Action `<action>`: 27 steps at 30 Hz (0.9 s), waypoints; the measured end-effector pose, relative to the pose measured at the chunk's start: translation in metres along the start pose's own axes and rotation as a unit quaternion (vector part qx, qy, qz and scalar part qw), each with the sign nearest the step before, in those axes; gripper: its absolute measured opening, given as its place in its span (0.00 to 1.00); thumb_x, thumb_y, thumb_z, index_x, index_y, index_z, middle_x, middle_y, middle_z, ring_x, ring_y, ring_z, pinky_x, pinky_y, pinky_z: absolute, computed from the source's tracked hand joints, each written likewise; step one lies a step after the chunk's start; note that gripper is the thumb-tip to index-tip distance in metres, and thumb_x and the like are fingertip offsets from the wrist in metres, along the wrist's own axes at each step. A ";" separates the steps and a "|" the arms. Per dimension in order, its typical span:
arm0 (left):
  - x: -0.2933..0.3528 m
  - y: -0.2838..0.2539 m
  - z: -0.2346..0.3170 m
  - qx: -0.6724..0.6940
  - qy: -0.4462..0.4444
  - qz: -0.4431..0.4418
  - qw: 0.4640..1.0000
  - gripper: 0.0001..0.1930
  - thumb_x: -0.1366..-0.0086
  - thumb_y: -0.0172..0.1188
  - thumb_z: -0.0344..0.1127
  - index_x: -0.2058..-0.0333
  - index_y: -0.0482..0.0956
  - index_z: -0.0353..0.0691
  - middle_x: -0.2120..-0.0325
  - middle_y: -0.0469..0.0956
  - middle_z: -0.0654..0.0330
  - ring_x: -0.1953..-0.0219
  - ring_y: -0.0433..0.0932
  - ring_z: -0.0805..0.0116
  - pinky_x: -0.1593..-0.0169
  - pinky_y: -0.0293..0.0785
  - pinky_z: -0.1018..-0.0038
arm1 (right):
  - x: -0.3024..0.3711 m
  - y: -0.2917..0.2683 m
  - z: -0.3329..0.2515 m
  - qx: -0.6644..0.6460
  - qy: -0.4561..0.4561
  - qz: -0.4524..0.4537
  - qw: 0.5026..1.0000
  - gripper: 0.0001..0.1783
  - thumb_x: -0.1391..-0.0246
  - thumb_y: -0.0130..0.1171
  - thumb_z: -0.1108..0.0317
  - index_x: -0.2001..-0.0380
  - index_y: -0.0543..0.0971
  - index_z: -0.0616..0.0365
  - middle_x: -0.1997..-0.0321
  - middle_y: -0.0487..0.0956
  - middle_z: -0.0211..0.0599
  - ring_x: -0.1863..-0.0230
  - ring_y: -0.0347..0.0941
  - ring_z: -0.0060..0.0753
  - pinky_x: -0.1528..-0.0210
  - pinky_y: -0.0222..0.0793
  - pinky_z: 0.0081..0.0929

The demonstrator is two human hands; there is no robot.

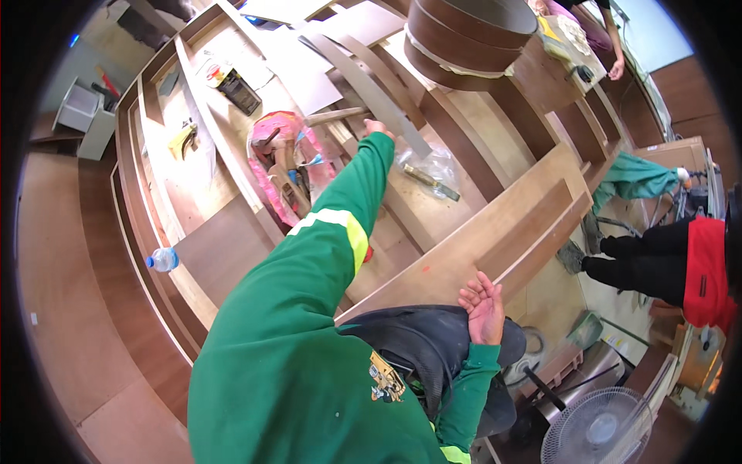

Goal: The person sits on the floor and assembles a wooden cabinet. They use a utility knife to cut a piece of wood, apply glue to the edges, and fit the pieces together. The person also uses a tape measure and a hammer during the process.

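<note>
My left hand (376,127) reaches far out in a green sleeve over a brown wooden framework (471,147). It is beside a long grey curved strip (375,97) and close to the end of a wooden handle (336,115). Its fingers are mostly hidden, so I cannot make out a grip. Left of that forearm, a pink bag (277,124) lies open with wooden-handled tools (287,166) inside. My right hand (484,308) rests near my lap, palm up, fingers loosely bent and holding nothing. A tool in clear plastic (431,182) lies right of my left forearm.
A round brown drum-shaped piece (468,42) stands at the far side. Left are a dark can (234,89), a yellow tool (184,139) and a water bottle (162,259). A long panel (456,247) crosses before me. A fan (599,425) and another person (657,255) are right.
</note>
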State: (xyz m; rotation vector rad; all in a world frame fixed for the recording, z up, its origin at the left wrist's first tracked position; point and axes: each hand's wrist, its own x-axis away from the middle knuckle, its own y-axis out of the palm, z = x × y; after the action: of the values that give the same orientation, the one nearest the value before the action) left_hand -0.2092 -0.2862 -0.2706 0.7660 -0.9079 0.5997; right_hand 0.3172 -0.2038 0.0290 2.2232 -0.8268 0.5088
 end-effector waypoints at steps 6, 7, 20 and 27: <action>0.052 -0.007 -0.031 0.024 -0.027 -0.041 0.999 0.21 0.26 0.49 0.56 0.53 0.78 0.45 0.56 0.79 0.62 0.61 0.78 0.68 0.59 0.78 0.66 | 0.004 -0.021 -0.002 -0.035 -0.018 0.036 0.999 0.35 0.29 0.42 0.44 0.36 0.65 0.66 0.51 0.79 0.43 0.55 0.80 0.38 0.54 0.79 0.33; 0.060 -0.004 -0.020 -0.030 -0.003 -0.098 0.995 0.20 0.27 0.52 0.54 0.53 0.78 0.44 0.58 0.79 0.62 0.62 0.78 0.67 0.62 0.77 0.67 | 0.001 -0.018 -0.002 -0.038 -0.016 0.025 0.999 0.35 0.29 0.43 0.44 0.36 0.66 0.66 0.51 0.79 0.43 0.55 0.80 0.38 0.53 0.79 0.33; 0.102 -0.007 0.013 -0.473 0.048 -0.189 0.859 0.32 0.31 0.60 0.48 0.41 0.60 0.32 0.53 0.75 0.52 0.65 0.80 0.60 0.73 0.77 0.66 | -0.016 -0.010 -0.002 0.011 0.041 -0.025 0.999 0.34 0.30 0.43 0.42 0.37 0.67 0.61 0.50 0.80 0.41 0.53 0.80 0.38 0.51 0.80 0.36; 0.245 -0.072 0.098 -0.458 0.088 -0.554 0.689 0.34 0.28 0.57 0.48 0.33 0.59 0.33 0.45 0.76 0.51 0.46 0.78 0.59 0.41 0.74 0.68 | -0.023 -0.003 -0.003 0.032 0.038 -0.030 0.998 0.36 0.30 0.42 0.42 0.35 0.66 0.63 0.50 0.79 0.40 0.53 0.79 0.37 0.51 0.78 0.34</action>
State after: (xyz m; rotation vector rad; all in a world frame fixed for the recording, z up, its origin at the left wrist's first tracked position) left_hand -0.0813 -0.3730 -0.0446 0.1944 -0.3142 -0.8410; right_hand 0.3028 -0.1903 0.0171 2.2651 -0.7104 0.5947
